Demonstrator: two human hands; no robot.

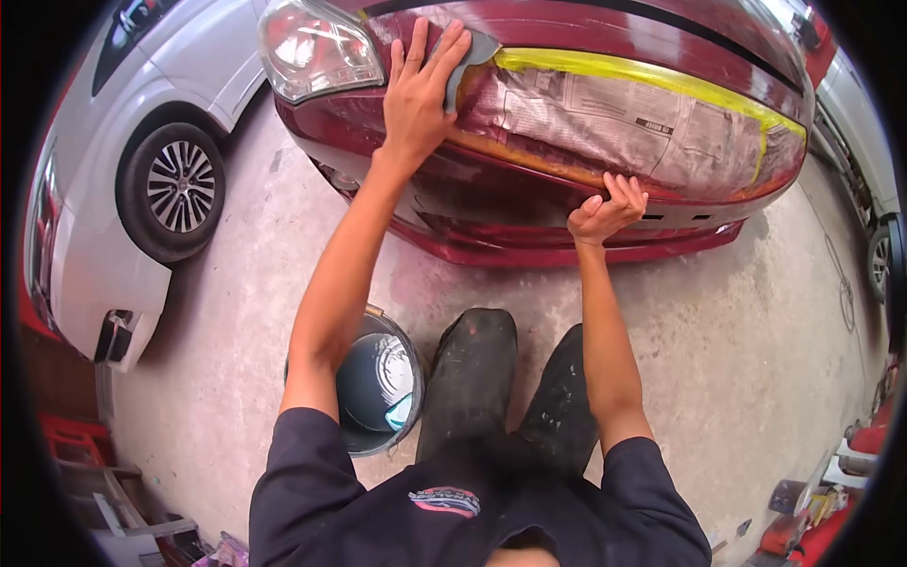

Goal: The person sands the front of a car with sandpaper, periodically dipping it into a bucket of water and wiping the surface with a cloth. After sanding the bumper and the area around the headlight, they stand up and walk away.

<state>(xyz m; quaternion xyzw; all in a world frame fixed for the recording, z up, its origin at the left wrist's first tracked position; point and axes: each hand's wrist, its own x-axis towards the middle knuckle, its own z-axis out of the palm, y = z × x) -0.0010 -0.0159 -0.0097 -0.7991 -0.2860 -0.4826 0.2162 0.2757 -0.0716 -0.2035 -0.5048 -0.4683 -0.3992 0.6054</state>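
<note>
My left hand lies over a grey sheet that looks like wet sandpaper, pressing it to the front of a dark red car beside the headlight. Its fingers are stretched upward, and the sheet sticks out on the right. My right hand rests on the upper edge of the red bumper, fingers laid over the rim, with no tool showing in it. Between the hands, newspaper masking covers the grille area, bordered above by yellow tape. An orange-brown strip runs along its lower edge.
A dark bucket with water and a pale blue-white item stands left of my legs. A silver vehicle is at the left, another vehicle at the right. A cable lies on the concrete floor. Red equipment sits lower right.
</note>
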